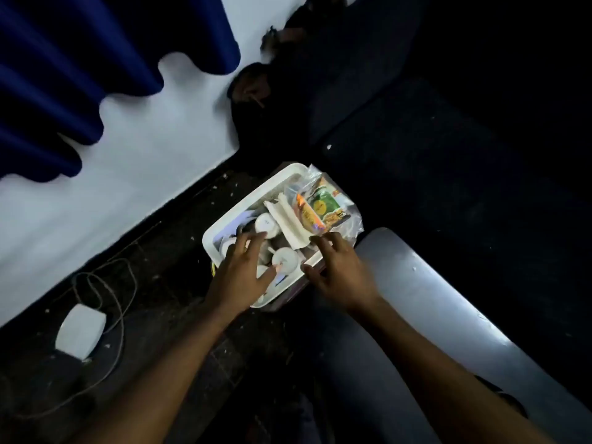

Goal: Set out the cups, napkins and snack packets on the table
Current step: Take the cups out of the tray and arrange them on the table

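Since the cups (285,257), napkins (288,222) and packets (323,206) all lie in the tub (246,200) at frame centre, cups lower left, packets upper right, the left hand (238,277) hovers spread open over the cups; the right hand (339,274) curls by the napkins' near end, grip unclear.
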